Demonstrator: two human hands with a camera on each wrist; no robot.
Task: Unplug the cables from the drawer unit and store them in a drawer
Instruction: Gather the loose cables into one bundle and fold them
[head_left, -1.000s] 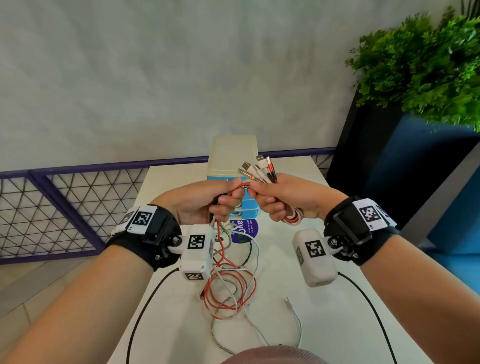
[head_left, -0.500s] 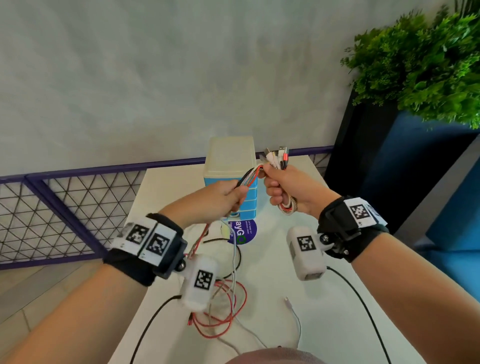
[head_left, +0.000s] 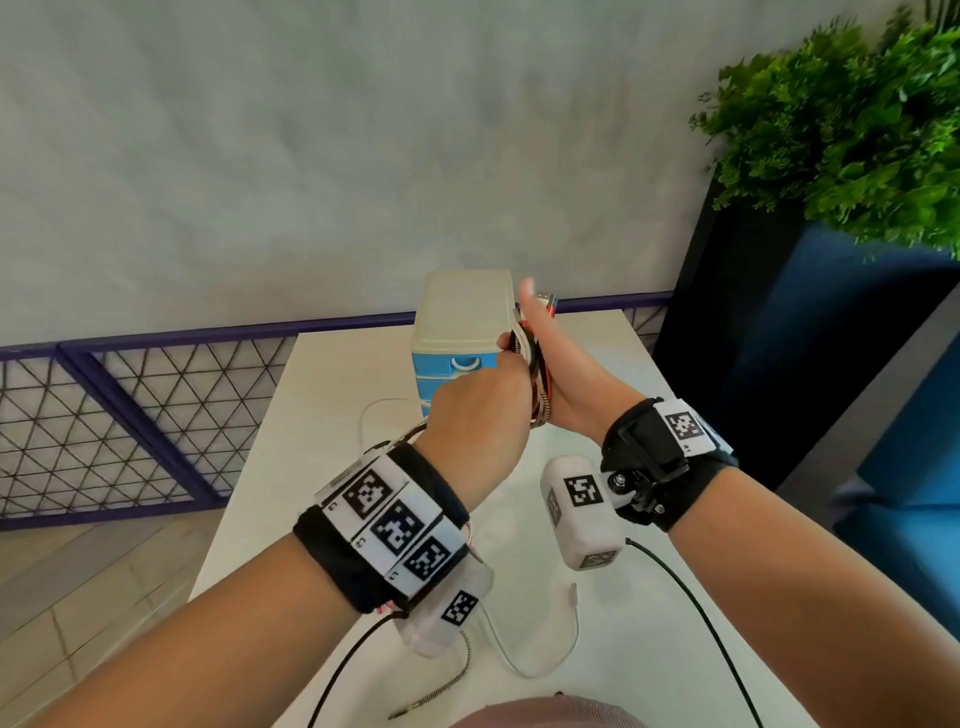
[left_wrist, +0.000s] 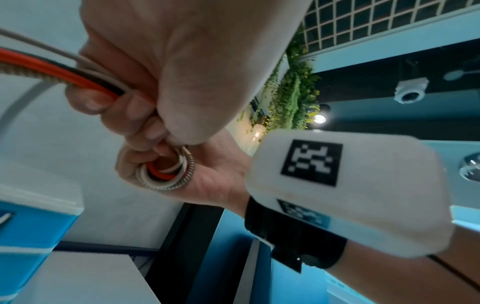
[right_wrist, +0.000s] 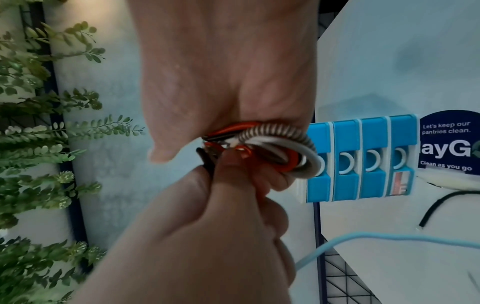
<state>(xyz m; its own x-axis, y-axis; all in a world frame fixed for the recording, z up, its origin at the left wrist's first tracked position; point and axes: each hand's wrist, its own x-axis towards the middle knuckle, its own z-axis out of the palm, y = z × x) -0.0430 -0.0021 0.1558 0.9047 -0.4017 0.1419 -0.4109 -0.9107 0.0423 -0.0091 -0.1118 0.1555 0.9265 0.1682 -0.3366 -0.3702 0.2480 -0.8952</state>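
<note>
Both hands meet in front of the cream-topped drawer unit (head_left: 462, 312) with blue drawers (right_wrist: 358, 160), all shut. My right hand (head_left: 563, 382) holds a coil of cables (head_left: 535, 374): red, black, white and metal-braided strands looped round its fingers (left_wrist: 166, 174). The plugs (head_left: 545, 301) stick up above it. My left hand (head_left: 480, 402) is a fist pressed against the right one, gripping the same strands (left_wrist: 78, 80) where they run off the coil. The loop shows at the right palm (right_wrist: 275, 148), with the left hand (right_wrist: 207, 226) just below.
Loose cable tails lie on the white table (head_left: 675, 649): a white one (head_left: 550, 665) and a braided one (head_left: 447, 686). A round blue sticker (right_wrist: 446, 144) sits before the unit. A dark planter with a green plant (head_left: 857, 130) stands right, a purple mesh railing (head_left: 130, 415) left.
Both hands rose and moved forward to the drawer unit. The left hand crossed over to the right one, and the tangled heap on the table has been drawn up into the coil.
</note>
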